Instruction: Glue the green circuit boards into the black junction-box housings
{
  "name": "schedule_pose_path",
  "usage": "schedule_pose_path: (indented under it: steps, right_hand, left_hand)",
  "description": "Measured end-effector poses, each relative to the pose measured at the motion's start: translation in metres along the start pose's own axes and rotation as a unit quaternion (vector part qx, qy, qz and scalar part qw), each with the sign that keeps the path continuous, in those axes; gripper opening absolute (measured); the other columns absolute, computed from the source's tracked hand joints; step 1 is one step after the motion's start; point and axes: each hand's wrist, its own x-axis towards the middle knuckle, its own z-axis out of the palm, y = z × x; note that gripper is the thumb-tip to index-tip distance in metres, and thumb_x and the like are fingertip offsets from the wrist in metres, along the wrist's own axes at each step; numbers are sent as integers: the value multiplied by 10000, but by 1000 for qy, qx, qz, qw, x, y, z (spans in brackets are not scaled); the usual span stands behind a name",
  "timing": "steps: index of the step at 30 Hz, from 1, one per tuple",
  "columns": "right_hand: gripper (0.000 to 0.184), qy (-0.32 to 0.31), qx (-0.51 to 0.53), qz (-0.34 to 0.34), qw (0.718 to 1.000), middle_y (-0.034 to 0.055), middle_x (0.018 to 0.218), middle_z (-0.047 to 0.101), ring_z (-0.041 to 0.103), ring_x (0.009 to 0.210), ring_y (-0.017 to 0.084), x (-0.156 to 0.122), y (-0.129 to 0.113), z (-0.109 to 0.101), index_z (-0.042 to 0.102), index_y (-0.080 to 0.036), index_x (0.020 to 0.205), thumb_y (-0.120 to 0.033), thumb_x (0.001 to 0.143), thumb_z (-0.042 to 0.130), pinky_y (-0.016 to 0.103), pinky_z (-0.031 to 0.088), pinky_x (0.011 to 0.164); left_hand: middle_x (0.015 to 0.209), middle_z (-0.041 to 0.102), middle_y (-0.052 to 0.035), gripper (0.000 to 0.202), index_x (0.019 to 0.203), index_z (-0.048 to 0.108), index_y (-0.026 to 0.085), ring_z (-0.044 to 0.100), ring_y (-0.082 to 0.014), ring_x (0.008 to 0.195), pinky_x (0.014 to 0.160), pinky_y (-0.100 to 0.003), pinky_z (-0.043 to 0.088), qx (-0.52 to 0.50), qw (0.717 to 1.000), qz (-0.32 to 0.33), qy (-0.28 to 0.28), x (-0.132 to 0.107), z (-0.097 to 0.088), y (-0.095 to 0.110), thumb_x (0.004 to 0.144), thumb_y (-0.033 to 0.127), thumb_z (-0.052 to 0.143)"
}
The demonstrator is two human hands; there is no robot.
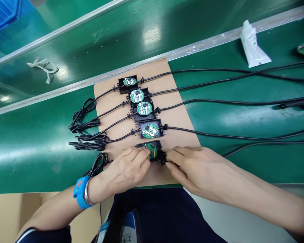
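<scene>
A brown board (178, 116) lies on the green bench and carries a row of small black housings, each with a round green circuit board and black cables. The nearest housing (152, 147) sits at the board's front edge. My left hand (125, 168) has its fingers pinched on the housing's left side, over the green circuit board. My right hand (192, 167) pinches the black cable grommet (162, 158) at the housing's right end. Beyond it lie further housings (150, 130), (144, 109), (136, 96), (128, 82). A blue wrist strap (79, 192) is on my left wrist.
Coiled black cables (87, 130) lie left of the board; long cables (243, 101) run off to the right. A white tube (253, 45) lies at the far right by the metal rail (142, 64). White scrap (44, 67) lies on the conveyor belt. A blue bin (2, 13) is at top left.
</scene>
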Motion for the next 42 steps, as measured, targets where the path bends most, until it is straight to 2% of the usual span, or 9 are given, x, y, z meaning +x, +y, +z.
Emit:
schedule_pose_path:
  steps: [4,6,10,18,23,27,31,34,42]
  right_hand:
    - [202,-40,92,-19,995,7,700,619,582,603,143,7,6,-1,570,-187,776,-146,930,445,283,382,570]
    - [190,14,96,-70,993,14,732,609,564,630,133,10,10,2,581,-172,805,-131,935,448,271,398,587]
    - [229,147,-23,-134,980,23,709,566,524,659,145,11,21,13,559,-171,730,-93,927,472,288,382,599]
    - [246,151,-119,-107,976,31,692,586,501,642,149,6,17,26,585,-167,715,-49,894,465,303,326,567]
    - [235,104,-156,-94,978,51,678,569,485,619,175,12,6,21,604,-160,745,-16,851,452,323,230,508]
    - [246,127,-122,-80,981,62,761,625,526,714,175,7,16,22,652,-150,807,-33,896,455,296,344,582]
    - [194,152,25,-66,986,75,844,626,530,819,178,0,30,25,700,-146,936,-134,954,507,307,462,739]
    - [191,177,92,-51,979,72,841,629,512,810,172,-1,29,29,702,-150,938,-124,946,513,317,485,753]
    - [302,210,11,-61,976,79,816,686,546,756,170,7,22,43,731,-128,922,-58,920,437,313,496,715]
  left_hand:
    - [1238,663,-146,261,1080,649,63,627,-248,1130,998,-357,530,-29,999,-26,15,-2,2,3,968,67,413]
    - [1224,672,-128,273,1135,633,76,621,-240,1154,1018,-359,523,-57,997,-36,25,-4,3,4,982,87,407]
    - [1167,684,-125,318,1245,571,69,631,-237,1132,989,-369,536,-66,996,-50,23,-5,5,6,979,79,397]
    - [1175,650,-140,482,1406,462,84,624,-256,1076,949,-402,529,-32,998,-54,0,1,1,12,927,80,403]
    - [897,600,-92,362,1137,634,98,600,-233,805,723,-367,528,-26,994,-95,-49,17,-8,19,834,58,439]
    - [958,626,-94,509,1285,576,92,600,-232,821,740,-371,523,-27,993,-110,-38,16,-5,21,792,36,463]
    - [1090,655,-120,561,1379,510,86,618,-241,916,824,-385,516,7,993,-118,-17,8,2,26,822,39,465]
    - [1098,657,-121,544,1394,502,87,621,-244,947,841,-400,504,25,992,-121,-32,9,1,32,854,46,455]
    - [968,664,-102,424,1260,597,69,625,-240,878,817,-423,514,-13,986,-163,-35,27,-3,38,849,75,492]
